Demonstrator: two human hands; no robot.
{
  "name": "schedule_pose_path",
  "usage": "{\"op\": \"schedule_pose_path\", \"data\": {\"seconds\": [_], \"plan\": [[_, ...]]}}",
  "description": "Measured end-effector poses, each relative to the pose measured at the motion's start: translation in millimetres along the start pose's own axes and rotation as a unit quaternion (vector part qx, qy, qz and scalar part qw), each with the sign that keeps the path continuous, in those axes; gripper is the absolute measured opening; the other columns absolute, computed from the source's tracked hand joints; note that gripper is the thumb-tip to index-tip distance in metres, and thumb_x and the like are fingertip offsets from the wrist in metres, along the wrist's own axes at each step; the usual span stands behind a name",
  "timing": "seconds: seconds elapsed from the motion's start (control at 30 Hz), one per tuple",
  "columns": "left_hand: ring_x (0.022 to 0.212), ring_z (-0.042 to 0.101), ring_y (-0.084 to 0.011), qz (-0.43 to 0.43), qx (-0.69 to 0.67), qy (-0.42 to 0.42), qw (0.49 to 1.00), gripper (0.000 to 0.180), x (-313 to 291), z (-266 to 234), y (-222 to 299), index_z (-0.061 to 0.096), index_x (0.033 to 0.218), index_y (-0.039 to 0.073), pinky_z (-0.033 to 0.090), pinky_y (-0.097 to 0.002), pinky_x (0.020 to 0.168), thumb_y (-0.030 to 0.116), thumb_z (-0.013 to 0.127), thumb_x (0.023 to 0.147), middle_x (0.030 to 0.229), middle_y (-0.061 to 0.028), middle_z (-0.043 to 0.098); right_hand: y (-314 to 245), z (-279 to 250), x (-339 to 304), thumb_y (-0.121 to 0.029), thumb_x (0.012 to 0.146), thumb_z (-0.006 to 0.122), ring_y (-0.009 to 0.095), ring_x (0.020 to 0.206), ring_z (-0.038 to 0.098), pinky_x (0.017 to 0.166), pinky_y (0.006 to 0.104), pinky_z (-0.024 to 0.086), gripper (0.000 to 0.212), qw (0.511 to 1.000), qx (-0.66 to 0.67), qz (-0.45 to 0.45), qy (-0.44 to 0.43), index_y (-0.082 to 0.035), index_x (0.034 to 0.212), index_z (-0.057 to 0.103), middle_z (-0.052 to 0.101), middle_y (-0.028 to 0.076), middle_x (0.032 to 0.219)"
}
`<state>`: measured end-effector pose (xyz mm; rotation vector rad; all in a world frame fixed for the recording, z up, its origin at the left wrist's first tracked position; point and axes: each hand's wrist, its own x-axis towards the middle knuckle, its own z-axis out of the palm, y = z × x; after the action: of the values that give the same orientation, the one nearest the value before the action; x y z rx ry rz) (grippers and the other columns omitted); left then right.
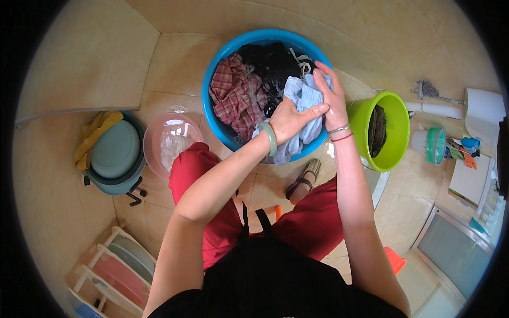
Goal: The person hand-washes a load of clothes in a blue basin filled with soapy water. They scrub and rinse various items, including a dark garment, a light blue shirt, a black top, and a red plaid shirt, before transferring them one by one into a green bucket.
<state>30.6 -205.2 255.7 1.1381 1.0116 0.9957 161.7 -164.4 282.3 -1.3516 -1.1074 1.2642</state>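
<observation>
Over the right side of a blue basin (207, 94), a wet light blue garment (312, 97) is bunched between my two hands. My left hand (289, 121), with a pale green bangle at the wrist, grips it from the left; its fingertips are hidden in the folds. My right hand (333, 100) clasps the same cloth from the right, fingers curved along its far side. Part of the garment hangs down over the basin's near rim. Inside the basin lie a red plaid garment (233, 98) at the left and dark cloth (268, 61) with a white cord behind.
A lime green bucket (396, 130) holding dark cloth stands right of the basin. To the left are a pink translucent basin (154, 146) and a grey-green tub (115, 148) with a yellow cloth. A rack of basins (106, 265) stands lower left. My foot (303, 179) is near the basin.
</observation>
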Motion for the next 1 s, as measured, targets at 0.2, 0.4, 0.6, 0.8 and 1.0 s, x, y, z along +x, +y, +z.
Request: {"op": "schedule_pose_path", "data": {"seconds": [0.2,0.4,0.6,0.8,1.0], "plan": [[0.098,0.060,-0.0132,-0.059,-0.035,-0.003,0.998,0.051,2.3,-11.8,9.9,0.059,0.121,-0.003,0.048,-0.0308,0.088,0.040,0.060,0.096,0.108,-0.0080,0.066,-19.2,-24.3,-4.0,-0.026,0.088,0.071,0.024,0.143,0.029,0.116,0.0373,0.022,0.077,0.974,0.069,-0.011,-0.215,-0.005,0.150,0.032,0.035,0.016,0.151],[0.103,0.060,-0.0141,-0.097,-0.150,-0.101,0.979,0.054,-1.0,-22.5,28.5,0.057,0.123,-0.006,0.046,-0.0288,0.093,0.042,0.051,0.099,0.114,-0.0079,0.065,-21.6,-31.8,2.2,-0.052,0.071,0.081,0.026,0.145,0.026,0.118,0.0381,0.019,0.108,0.946,0.120,0.024,-0.299,-0.004,0.152,0.028,0.029,0.018,0.156],[0.114,0.056,-0.0165,-0.114,-0.116,-0.167,0.972,0.062,0.5,-31.7,34.7,0.054,0.128,-0.007,0.042,-0.0303,0.101,0.047,0.045,0.101,0.124,-0.0115,0.060,-36.8,-23.5,-5.1,-0.045,0.072,0.082,0.027,0.132,0.045,0.112,0.0391,0.032,0.078,0.923,0.162,0.026,-0.349,-0.005,0.133,0.053,0.051,0.018,0.139],[0.120,0.054,-0.0190,-0.114,-0.146,-0.187,0.965,0.066,1.8,-29.1,27.8,0.045,0.138,-0.003,0.039,-0.0308,0.105,0.049,0.052,0.098,0.132,-0.0122,0.055,-28.1,-25.3,-18.7,-0.010,0.078,0.072,0.022,0.107,0.059,0.098,0.0362,0.043,0.022,0.962,0.122,-0.023,-0.241,-0.008,0.097,0.060,0.063,0.013,0.111],[0.138,0.038,-0.0267,-0.101,-0.208,-0.163,0.959,0.127,-1.9,-24.8,43.2,-0.004,0.153,-0.003,0.032,-0.0337,0.112,0.053,0.080,0.075,0.148,-0.0231,0.035,-42.1,-21.3,-22.5,-0.006,0.084,0.066,0.020,0.106,0.061,0.097,0.0334,0.047,0.060,0.964,0.204,0.007,-0.170,0.001,0.140,0.045,0.066,0.012,0.111]]}}
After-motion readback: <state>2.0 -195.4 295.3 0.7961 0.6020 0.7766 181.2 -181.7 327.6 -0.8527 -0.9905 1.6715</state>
